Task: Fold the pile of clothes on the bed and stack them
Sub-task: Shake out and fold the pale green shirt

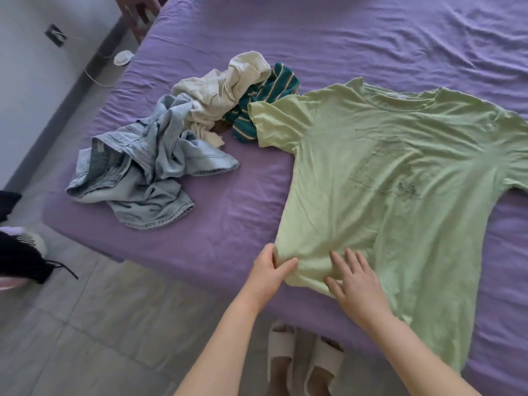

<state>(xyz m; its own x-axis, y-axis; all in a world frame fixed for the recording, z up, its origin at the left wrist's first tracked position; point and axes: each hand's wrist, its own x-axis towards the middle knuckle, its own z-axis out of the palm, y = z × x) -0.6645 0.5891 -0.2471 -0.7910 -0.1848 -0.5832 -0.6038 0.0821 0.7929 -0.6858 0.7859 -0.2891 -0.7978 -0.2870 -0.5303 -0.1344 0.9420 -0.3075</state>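
Your arms show bare from the elbows down, with no sleeves, rings or watch in view, and you wear pale cream slide sandals [303, 358] on your feet.

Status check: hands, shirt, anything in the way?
Left hand pinches green shirt hem; right hand flat on it. Shirt spread flat, unfolded. Jeans and other clothes piled alongside, clear of shirt body.

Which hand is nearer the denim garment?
Left. The left hand pinches the green T-shirt's hem corner on the side facing the denim garment; the right hand lies flat on the shirt, farther away.
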